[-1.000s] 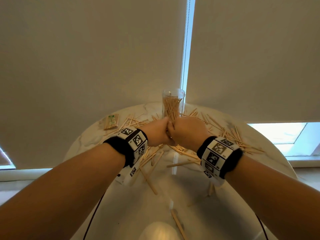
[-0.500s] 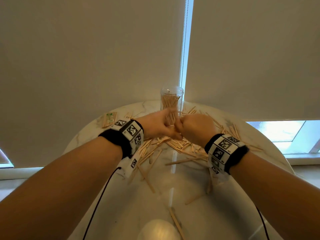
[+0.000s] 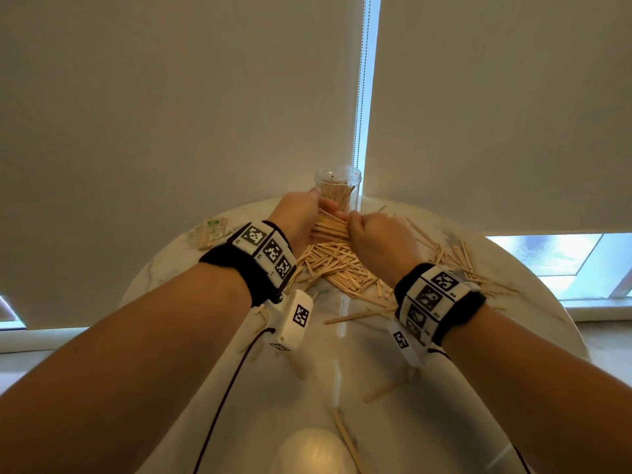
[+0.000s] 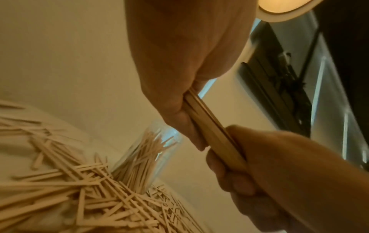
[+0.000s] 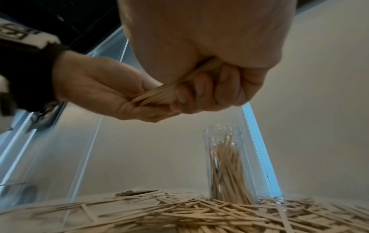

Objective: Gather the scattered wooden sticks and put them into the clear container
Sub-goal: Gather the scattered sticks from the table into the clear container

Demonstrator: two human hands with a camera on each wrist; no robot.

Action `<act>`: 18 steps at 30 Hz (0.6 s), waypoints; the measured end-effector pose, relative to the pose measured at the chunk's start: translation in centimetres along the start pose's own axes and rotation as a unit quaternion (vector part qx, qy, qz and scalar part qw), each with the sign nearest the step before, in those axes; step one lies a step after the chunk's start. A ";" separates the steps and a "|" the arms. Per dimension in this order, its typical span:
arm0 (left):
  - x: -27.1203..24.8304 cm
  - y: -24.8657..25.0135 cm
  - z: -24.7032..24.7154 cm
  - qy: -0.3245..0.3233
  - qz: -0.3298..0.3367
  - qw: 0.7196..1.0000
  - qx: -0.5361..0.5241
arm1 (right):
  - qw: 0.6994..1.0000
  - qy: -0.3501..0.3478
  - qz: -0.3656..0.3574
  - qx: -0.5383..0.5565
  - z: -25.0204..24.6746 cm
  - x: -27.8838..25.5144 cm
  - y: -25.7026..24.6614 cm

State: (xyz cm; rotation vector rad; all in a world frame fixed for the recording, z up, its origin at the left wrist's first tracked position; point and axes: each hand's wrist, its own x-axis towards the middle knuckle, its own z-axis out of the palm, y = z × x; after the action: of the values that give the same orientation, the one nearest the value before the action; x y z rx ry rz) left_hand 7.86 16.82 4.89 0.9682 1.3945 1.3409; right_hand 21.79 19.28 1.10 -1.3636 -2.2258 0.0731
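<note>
A bundle of wooden sticks [image 3: 330,227] is held level between both hands, above the table. My left hand [image 3: 299,213] grips its left end and my right hand [image 3: 374,237] grips its right end, fingers curled round it. The left wrist view shows the bundle [image 4: 211,130] running from my left hand [image 4: 179,66] into my right hand [image 4: 279,165]. Just behind the hands stands the clear container [image 3: 338,188], upright and partly filled with sticks [image 5: 225,165]. Many loose sticks [image 3: 337,268] lie heaped on the round marble table [image 3: 513,336] below the hands.
A small packet of sticks [image 3: 210,230] lies at the table's back left. More loose sticks [image 3: 458,258] spread to the right, and a few [image 3: 345,436] lie near the front. A white rounded object [image 3: 314,453] sits at the near edge. Roller blinds hang close behind the container.
Both hands have risen off the heap and moved back toward the container. They have drawn slightly apart, so the bundle now shows between them.
</note>
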 end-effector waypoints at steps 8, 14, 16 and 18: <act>2.0 -1.4 -1.2 0.017 0.008 1.000 -0.001 | 0.999 -0.027 0.018 0.012 0.4 0.8 0.1; 3.0 -2.3 -1.3 -0.042 0.035 0.999 -0.004 | 0.998 -0.016 0.055 0.025 1.6 1.8 0.5; 3.4 -2.7 -1.3 -0.039 0.043 0.998 -0.021 | 0.997 0.001 0.076 0.023 1.6 2.4 0.6; 3.9 -3.2 -0.9 -0.034 0.057 0.998 -0.024 | 0.996 0.025 0.088 -0.009 1.5 3.2 0.6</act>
State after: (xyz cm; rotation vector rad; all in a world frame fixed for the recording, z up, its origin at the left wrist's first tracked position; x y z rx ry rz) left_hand 6.18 20.08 1.25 1.0638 1.2666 1.4064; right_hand 20.45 22.59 0.89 -1.5510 -2.0657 0.0812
